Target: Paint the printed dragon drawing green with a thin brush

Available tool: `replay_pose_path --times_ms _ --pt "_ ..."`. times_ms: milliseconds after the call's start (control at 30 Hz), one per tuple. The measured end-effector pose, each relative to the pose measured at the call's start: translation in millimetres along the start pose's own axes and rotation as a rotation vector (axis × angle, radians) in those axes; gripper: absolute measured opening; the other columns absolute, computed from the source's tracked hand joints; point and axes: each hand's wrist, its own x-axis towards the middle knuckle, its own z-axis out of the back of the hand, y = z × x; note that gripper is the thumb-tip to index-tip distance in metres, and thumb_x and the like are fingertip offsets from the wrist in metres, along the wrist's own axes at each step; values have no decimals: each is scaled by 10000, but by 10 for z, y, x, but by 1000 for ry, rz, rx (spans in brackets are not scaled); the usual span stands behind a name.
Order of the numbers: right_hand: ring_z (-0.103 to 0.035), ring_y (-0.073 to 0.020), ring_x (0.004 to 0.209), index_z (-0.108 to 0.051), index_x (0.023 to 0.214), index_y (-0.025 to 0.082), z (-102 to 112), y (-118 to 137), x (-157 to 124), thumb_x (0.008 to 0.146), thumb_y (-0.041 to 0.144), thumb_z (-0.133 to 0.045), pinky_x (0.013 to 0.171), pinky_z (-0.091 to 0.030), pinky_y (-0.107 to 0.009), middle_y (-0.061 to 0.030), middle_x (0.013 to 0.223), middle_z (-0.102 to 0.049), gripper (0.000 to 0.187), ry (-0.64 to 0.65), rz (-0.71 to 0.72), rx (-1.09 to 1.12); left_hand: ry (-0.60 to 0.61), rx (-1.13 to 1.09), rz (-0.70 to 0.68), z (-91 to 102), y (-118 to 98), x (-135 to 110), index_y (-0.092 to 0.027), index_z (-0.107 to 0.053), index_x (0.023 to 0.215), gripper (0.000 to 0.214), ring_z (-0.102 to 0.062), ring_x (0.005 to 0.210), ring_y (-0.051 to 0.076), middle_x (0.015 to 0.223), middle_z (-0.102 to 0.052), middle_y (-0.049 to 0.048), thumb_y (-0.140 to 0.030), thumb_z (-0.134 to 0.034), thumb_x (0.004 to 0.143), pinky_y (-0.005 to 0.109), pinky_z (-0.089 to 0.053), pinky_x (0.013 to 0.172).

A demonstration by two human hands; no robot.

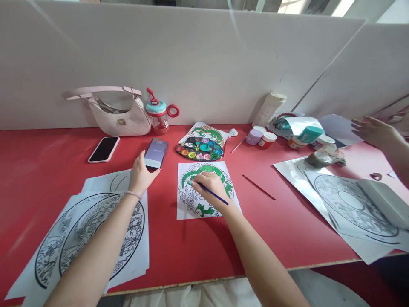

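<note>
My right hand (209, 187) is closed around a thin paintbrush (217, 197) with a dark blue handle, over a small sheet of paper (183, 213). On that sheet is a round dragon line drawing, partly painted green; my hand hides its middle. My left hand (142, 175) has its thumb and fingers at the lower left edges of a smartphone (155, 154) with a lit screen. Beyond the sheet lies a paint palette (200, 149) with several colours, partly over a coloured dragon picture (207, 131). A second paintbrush (258, 186) lies to the right.
Printed sheets (134, 251) lie under my left forearm. Another phone (104, 149), a handbag (119, 117) and a cup (159, 119) stand or lie at left. Paint jars (266, 140) stand by the white partition. At right are more sheets (348, 200) and another person's hand (373, 130).
</note>
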Motion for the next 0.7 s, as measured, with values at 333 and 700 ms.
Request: replay_pose_path --times_ms 333,700 --pt "-387 -82 548 -519 615 169 -20 -3 -4 873 282 -456 569 -266 -228 8 554 -464 289 45 7 -11 -12 -7 -1 -18 10 0 -142 -246 1423 915 -444 1256 362 1324 -460 215 -355 -726 674 494 -397 1028" --pt "-475 -99 614 -574 707 178 -100 30 -11 852 261 -480 597 -309 -223 -9 621 -546 192 122 122 -1 -9 16 -23 -1 -13 0 -129 -254 1422 903 -439 1253 366 1310 -465 219 -352 -718 680 493 -397 1022"
